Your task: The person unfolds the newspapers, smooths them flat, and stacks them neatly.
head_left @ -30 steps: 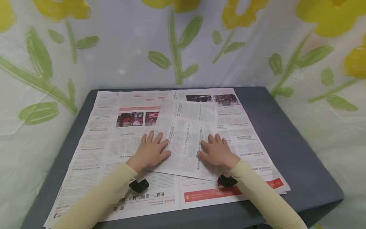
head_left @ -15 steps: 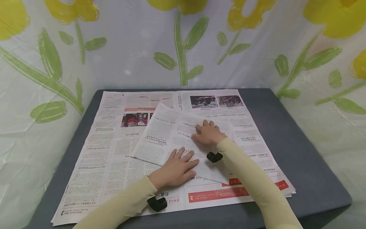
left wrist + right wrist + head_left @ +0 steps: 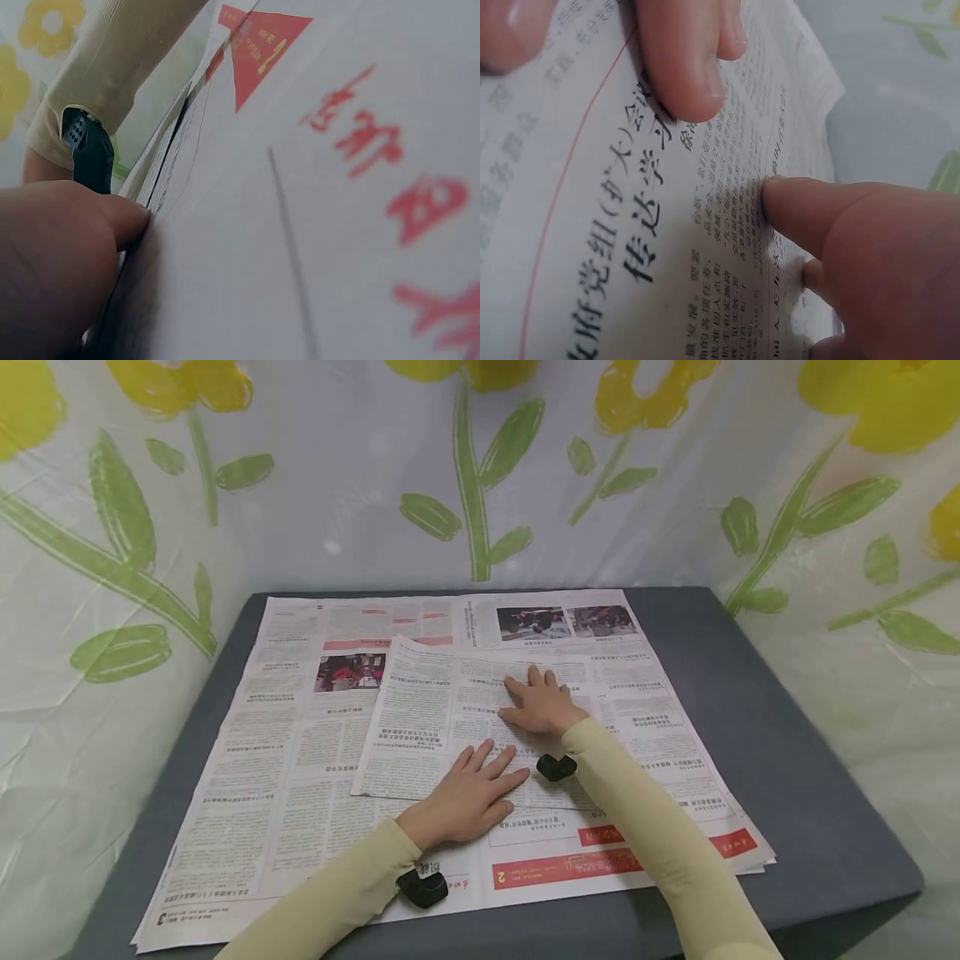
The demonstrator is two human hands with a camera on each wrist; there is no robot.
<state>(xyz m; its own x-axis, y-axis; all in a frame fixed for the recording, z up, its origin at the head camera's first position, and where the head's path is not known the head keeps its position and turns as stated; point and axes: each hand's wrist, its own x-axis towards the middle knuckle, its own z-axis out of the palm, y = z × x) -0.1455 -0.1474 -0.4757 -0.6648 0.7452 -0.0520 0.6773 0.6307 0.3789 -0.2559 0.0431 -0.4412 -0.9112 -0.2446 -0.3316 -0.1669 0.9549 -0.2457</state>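
Observation:
A folded newspaper (image 3: 408, 718) lies on a larger spread newspaper (image 3: 247, 793) on the table. My left hand (image 3: 465, 793) rests with fingers spread on the folded newspaper's near edge. My right hand (image 3: 543, 703) lies farther back and to the right, fingers spread on its upper right part. In the left wrist view, my left hand (image 3: 56, 262) fills the lower left beside red print. The right wrist view has fingertips (image 3: 686, 75) touching the printed page, with another hand's finger (image 3: 802, 214) at the right. Paper under both palms is hidden.
The dark grey table (image 3: 765, 760) shows around the spread newspaper, mostly on the right. Behind and beside it hangs a pale sheet (image 3: 322, 510) with painted yellow flowers and green leaves. A black wrist camera (image 3: 423, 888) is worn on the left wrist.
The folded newspaper has turned from upright to lying crosswise, its left edge shifting left. Both hands have gone from its two sides to its near edge and upper right.

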